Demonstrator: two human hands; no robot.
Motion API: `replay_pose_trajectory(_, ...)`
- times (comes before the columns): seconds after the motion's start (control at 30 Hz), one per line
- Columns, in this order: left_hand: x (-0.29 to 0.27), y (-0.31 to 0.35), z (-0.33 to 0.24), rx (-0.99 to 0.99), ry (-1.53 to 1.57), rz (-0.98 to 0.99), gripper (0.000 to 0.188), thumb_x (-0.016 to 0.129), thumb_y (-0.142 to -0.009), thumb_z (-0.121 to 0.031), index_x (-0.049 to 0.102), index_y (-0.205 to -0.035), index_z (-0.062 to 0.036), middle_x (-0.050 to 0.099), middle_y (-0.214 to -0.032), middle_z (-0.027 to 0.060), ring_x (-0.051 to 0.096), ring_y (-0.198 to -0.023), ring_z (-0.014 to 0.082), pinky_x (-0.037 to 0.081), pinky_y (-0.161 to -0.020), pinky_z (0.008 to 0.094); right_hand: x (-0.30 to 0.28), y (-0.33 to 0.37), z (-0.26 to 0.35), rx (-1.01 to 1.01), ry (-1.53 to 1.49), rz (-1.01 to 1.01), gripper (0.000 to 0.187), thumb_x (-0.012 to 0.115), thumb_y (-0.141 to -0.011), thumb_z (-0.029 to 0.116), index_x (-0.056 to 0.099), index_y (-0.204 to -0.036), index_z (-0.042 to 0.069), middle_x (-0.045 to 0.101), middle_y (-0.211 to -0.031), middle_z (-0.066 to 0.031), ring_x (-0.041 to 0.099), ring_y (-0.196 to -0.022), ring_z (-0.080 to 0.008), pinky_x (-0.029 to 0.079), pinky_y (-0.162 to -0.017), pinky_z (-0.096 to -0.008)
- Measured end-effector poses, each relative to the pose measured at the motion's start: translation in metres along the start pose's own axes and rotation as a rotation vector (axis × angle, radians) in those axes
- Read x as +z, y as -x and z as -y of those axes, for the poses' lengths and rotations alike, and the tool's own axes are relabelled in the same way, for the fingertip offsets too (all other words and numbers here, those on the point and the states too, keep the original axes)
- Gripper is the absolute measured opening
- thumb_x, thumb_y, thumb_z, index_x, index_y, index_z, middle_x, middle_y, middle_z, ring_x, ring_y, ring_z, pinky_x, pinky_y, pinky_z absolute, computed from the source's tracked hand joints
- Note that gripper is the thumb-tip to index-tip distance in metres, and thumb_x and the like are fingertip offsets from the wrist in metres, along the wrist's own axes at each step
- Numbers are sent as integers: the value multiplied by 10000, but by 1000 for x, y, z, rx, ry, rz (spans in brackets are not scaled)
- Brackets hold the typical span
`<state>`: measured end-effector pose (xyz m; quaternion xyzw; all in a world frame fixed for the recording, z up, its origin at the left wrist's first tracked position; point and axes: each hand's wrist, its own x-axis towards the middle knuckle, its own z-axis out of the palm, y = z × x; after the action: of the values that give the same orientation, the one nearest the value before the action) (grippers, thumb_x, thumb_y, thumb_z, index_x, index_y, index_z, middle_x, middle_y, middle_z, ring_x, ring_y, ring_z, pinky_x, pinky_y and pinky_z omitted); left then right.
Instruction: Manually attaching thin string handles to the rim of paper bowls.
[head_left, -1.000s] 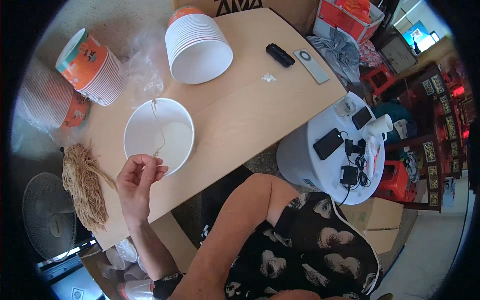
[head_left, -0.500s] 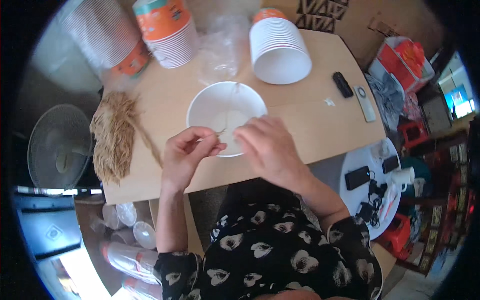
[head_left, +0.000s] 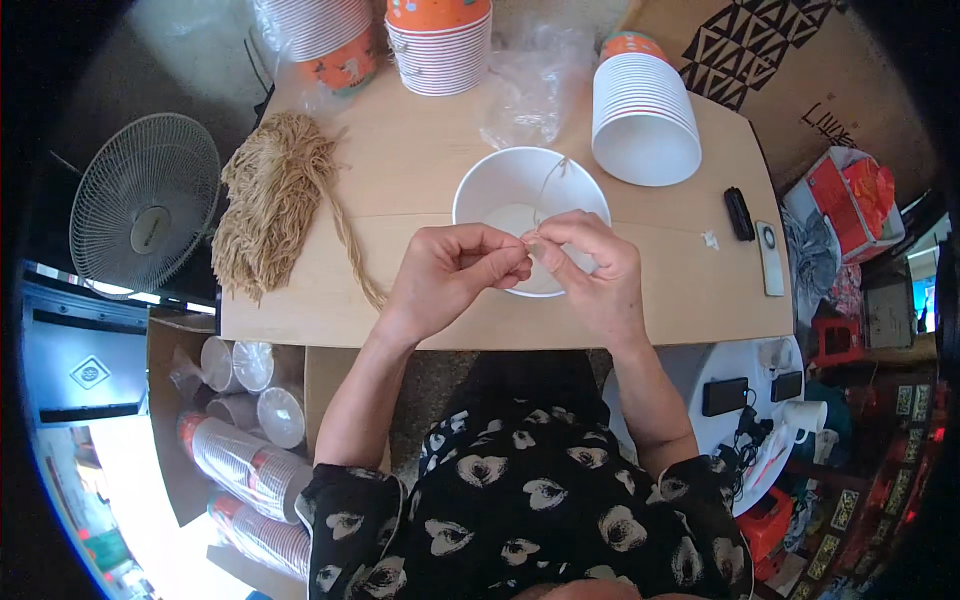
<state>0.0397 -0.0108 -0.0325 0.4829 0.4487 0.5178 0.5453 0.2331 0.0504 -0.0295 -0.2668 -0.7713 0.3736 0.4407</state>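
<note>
A white paper bucket (head_left: 484, 205) stands near the middle of the table with its mouth up. From its far rim a thin tan cord (head_left: 547, 190) hangs inside and leads to my fingertips. Over the near side of the bucket, my left hand (head_left: 450, 278) is closed in a pinch on the cord. Thumb and fingers of my right hand (head_left: 600, 280) also pinch it, and the two hands meet tip to tip. The exact spot where the cord sits between the fingers is partly hidden. A thick bundle of tan cords (head_left: 268, 210) lies left, its long tail reaching toward my left wrist.
Nested paper buckets (head_left: 648, 115) lie at the back right, and another stack (head_left: 440, 60) stands behind. Between them is a clear plastic bag (head_left: 530, 95). A black object (head_left: 738, 213) and pale remote (head_left: 769, 258) lie right. A fan (head_left: 150, 205) stands left; an open carton (head_left: 180, 440) holds wrapped buckets.
My right hand, blurred and apart before, now meets the left hand's fingertips at the cord. The whole view has shifted, so the table and bucket appear farther right.
</note>
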Motion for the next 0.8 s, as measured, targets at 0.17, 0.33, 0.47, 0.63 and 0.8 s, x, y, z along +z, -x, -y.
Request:
replay_pose_trajectory(0.17, 2, 0, -4, -39, 57, -2, 178, 607, -1023, -89, 674, -1050, 73, 720, -949, 97, 711, -900, 144, 608, -830, 267, 1, 5, -1, 129, -22, 10, 74, 664, -928, -2, 686, -996, -19, 708, -949, -65, 646, -903, -125, 503, -859, -286)
replay_pose_trajectory(0.33, -1, -3, -4, -33, 101, 7, 147, 550, -1045, -72, 605, -1061, 64, 707, -937, 116, 716, -914, 163, 612, -829, 281, -2, 3, 0, 176, 6, 45, 90, 621, -932, 3, 679, -998, -11, 708, -938, -46, 634, -893, -110, 495, -873, -283)
replay_pose_trajectory(0.47, 4, -1, -3, 14, 63, -1, 124, 512, -1055, -58, 560, -1039, 54, 697, -908, 119, 721, -891, 170, 617, -806, 288, -9, 3, 4, 170, -107, 99, 96, 612, -924, 7, 669, -995, -25, 706, -936, -39, 632, -875, -111, 495, -860, -278)
replay_pose_trajectory(0.63, 14, 1, -5, 98, -199, -57, 113, 514, -1045, -44, 555, -988, 44, 695, -842, 103, 719, -806, 153, 619, -741, 292, -11, -1, 10, 327, -389, 204, 86, 615, -918, 24, 650, -982, -22, 678, -915, -50, 609, -803, -107, 494, -787, -274)
replay_pose_trajectory(0.8, 10, 2, -7, 104, -324, -99, 106, 526, -1035, -35, 564, -971, 41, 690, -788, 93, 713, -766, 132, 613, -706, 286, -24, -10, 4, 515, -1017, 246, 139, 573, -938, 68, 594, -1060, 3, 555, -846, -22, 517, -701, -99, 432, -677, -279)
